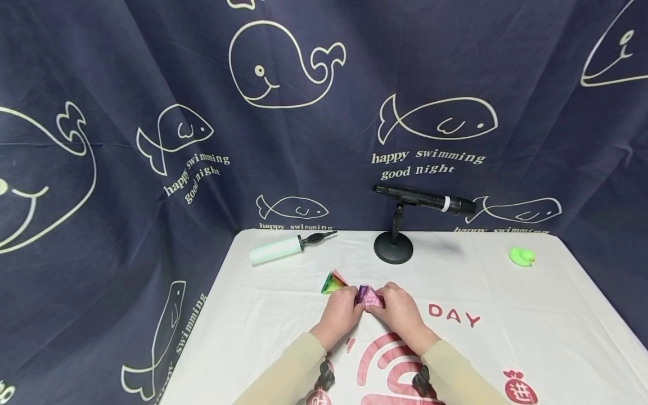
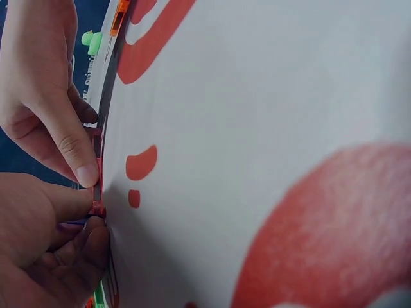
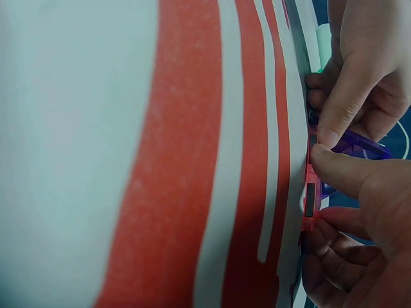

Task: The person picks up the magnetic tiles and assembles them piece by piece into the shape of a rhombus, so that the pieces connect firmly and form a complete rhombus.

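Note:
On the white tablecloth, both hands meet at a small raised form of translucent magnetic tiles, pink (image 1: 371,298) and purple (image 3: 367,145). My left hand (image 1: 339,316) pinches its left side between thumb and fingers. From the right, my right hand (image 1: 401,314) grips the pink part, thumb in front. The right wrist view shows the pink tile's edge (image 3: 310,200) with a dark strip, low against the cloth, while the purple tile slants up behind. Just beyond the left hand stands another tile form in green, yellow and red (image 1: 331,283). The fingers hide much of the joined pieces.
A black microphone (image 1: 430,199) on a round-based stand (image 1: 394,247) is behind the hands. A pale green hand pump (image 1: 275,251) lies back left; a green toy duck (image 1: 521,256) sits far right. A dark blue curtain (image 1: 314,146) hangs behind the table.

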The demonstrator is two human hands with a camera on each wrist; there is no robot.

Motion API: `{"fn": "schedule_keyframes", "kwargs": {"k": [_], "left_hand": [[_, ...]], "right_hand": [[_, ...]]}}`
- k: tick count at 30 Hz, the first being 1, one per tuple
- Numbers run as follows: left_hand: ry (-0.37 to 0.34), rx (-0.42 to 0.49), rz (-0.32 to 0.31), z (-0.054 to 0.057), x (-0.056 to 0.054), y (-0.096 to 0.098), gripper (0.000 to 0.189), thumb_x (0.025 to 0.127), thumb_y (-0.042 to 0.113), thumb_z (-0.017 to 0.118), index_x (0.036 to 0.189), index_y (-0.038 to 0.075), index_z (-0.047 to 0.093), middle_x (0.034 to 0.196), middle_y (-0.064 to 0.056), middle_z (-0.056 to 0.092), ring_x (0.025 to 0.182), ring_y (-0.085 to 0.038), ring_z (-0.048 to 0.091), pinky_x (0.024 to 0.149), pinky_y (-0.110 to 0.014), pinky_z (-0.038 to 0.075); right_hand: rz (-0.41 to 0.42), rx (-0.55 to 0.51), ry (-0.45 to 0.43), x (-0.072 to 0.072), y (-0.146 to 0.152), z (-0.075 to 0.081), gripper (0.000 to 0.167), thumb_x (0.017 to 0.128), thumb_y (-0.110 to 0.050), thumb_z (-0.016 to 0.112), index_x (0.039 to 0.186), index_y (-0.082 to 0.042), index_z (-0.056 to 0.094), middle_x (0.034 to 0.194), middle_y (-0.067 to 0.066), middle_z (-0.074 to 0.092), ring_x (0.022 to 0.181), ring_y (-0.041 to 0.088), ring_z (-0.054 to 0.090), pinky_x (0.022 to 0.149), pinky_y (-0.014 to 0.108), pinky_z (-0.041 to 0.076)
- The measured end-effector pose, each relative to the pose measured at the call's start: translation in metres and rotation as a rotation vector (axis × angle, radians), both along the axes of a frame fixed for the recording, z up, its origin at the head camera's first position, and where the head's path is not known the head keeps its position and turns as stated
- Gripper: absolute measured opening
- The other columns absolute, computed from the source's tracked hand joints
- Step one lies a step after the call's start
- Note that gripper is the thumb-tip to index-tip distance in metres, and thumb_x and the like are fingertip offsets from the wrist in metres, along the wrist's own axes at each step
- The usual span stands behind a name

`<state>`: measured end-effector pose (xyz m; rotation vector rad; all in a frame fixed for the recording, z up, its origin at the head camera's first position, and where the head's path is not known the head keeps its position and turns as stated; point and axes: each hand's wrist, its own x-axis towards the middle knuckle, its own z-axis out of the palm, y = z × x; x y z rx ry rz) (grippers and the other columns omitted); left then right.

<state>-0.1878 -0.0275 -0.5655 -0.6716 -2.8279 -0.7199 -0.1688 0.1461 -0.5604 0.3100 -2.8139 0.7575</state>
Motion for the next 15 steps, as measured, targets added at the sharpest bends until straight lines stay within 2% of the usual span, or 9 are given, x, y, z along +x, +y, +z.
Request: {"fn": "schedule_keyframes", "kwargs": {"k": [6, 15], "left_hand": [[-0.038, 0.026, 0.006, 0.0028, 0.0016, -0.0014, 0.021, 0.088, 0.015, 0.083, 0.088, 0.007, 0.063, 0.079, -0.005, 0.065, 0.076, -0.021, 0.066, 0.067, -0.036, 0.052], [-0.096, 0.008, 0.011, 0.0039, -0.0012, -0.0004, 0.021, 0.090, 0.016, 0.082, 0.090, 0.009, 0.062, 0.078, -0.003, 0.064, 0.074, -0.019, 0.063, 0.066, -0.035, 0.051]], "right_hand": [[0.003, -0.004, -0.014, 0.0006, -0.0001, 0.0017, 0.035, 0.078, -0.027, 0.094, 0.098, -0.002, 0.078, 0.081, 0.005, 0.061, 0.072, 0.019, 0.061, 0.070, 0.042, 0.053], [0.022, 0.016, -0.028, 0.0018, 0.0006, 0.0054, 0.035, 0.078, -0.025, 0.094, 0.098, -0.001, 0.077, 0.082, 0.007, 0.062, 0.073, 0.022, 0.063, 0.071, 0.044, 0.054]]}}
